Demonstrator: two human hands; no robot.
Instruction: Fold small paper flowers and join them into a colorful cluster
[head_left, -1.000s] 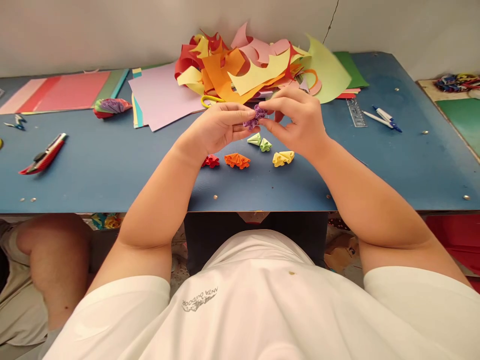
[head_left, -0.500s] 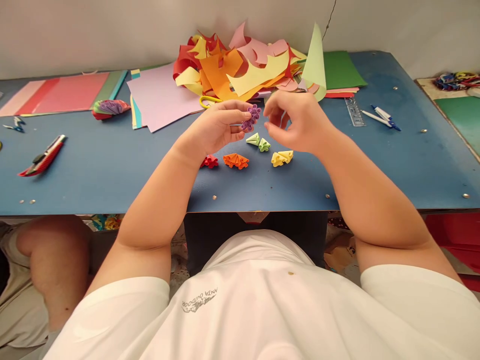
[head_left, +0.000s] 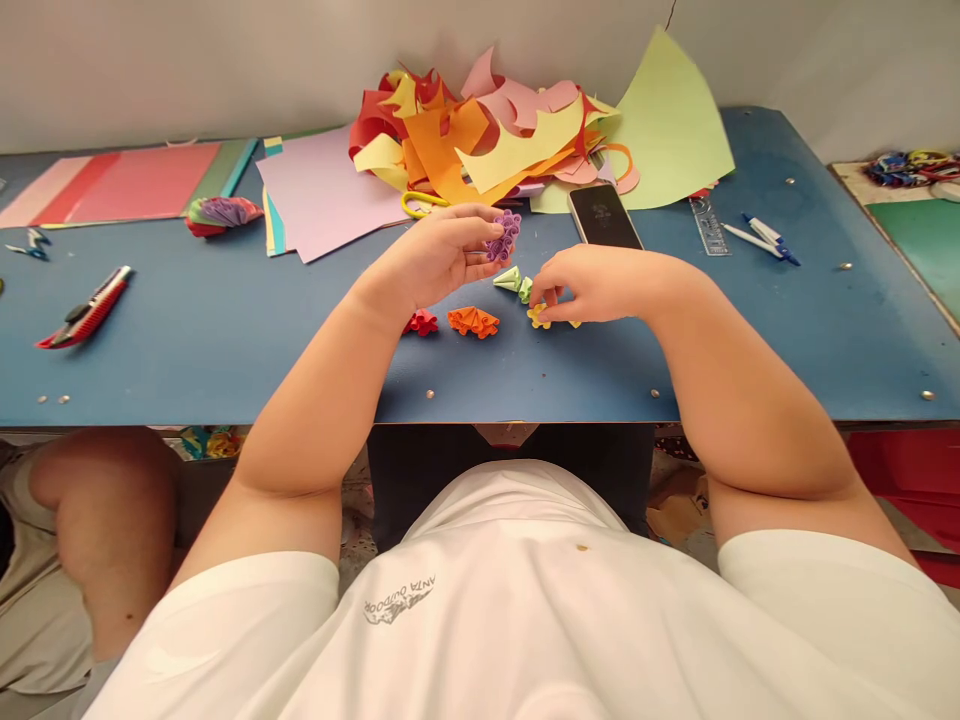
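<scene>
My left hand (head_left: 442, 250) is closed around a purple cluster of curled paper cones (head_left: 502, 238), held above the table. Lower and to the right, my right hand (head_left: 592, 285) pinches a small yellow paper cone flower (head_left: 538, 316) between thumb and fingertips. More yellow paper (head_left: 574, 323) shows just under that hand. Close to its fingers lie light green paper cones (head_left: 508, 279). Orange folded paper cones (head_left: 473, 321) rest on the table in front of me, with red ones (head_left: 422, 321) partly covered by my left forearm.
Paper scraps (head_left: 442, 140) pile up against the wall, with yellow-handled scissors (head_left: 420, 203) under them. A phone (head_left: 604, 215) lies beyond my right hand. Pens (head_left: 761, 240) and a clear ruler (head_left: 709, 225) sit right, a red utility knife (head_left: 86, 312) left. Someone's knee (head_left: 105, 500) is at lower left.
My right hand has moved down from beside the purple cluster to the yellow flower and pinched it. The light green sheet behind is now spread wide, and a phone has come into view.
</scene>
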